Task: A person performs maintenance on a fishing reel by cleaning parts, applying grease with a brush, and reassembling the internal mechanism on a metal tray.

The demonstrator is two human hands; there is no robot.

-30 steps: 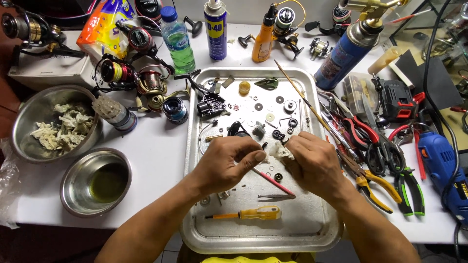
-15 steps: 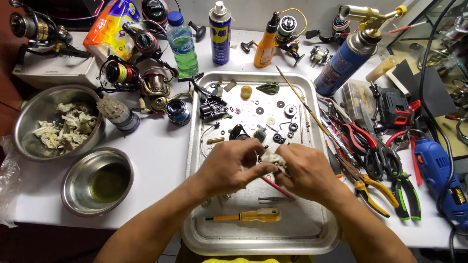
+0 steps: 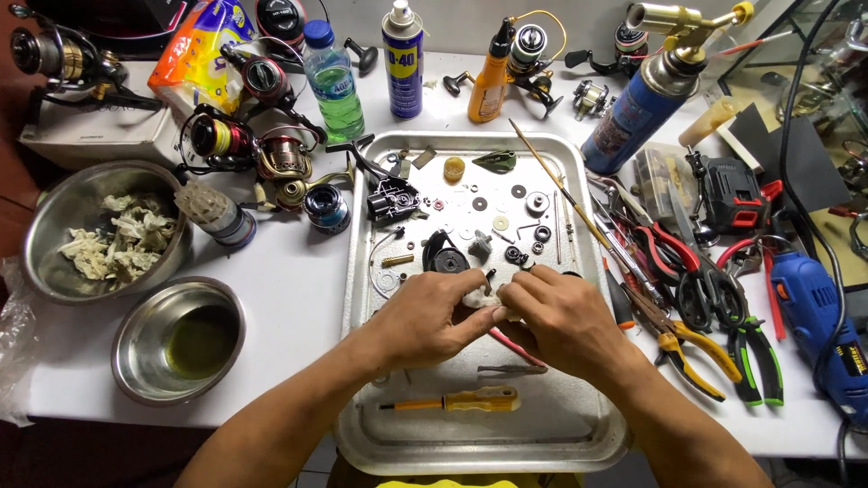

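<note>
My left hand [image 3: 434, 318] and my right hand [image 3: 562, 318] meet over the middle of a metal tray [image 3: 579, 434]. Together they pinch a small white wad of tissue [image 3: 482, 296] between the fingertips; what is inside the wad is hidden. A red-handled tool [image 3: 517, 347] lies under my hands. A yellow screwdriver [image 3: 461, 400] lies on the tray nearer to me. Beyond my fingers, small reel parts are spread out: a black spool part [image 3: 447, 260], washers [image 3: 500, 222] and a black reel body [image 3: 391, 199].
Two steel bowls stand at left, one with crumpled tissue [image 3: 99, 237], one with greenish liquid [image 3: 185, 339]. Fishing reels [image 3: 271, 149], a water bottle [image 3: 333, 81], a spray can [image 3: 402, 59] and a blue gas torch [image 3: 646, 95] line the back. Pliers [image 3: 701, 348] and a blue power tool [image 3: 827, 321] lie right.
Both hands have drawn closer together around the white wad and shifted slightly toward me; the camera view has tilted a little. The tray's parts have not moved.
</note>
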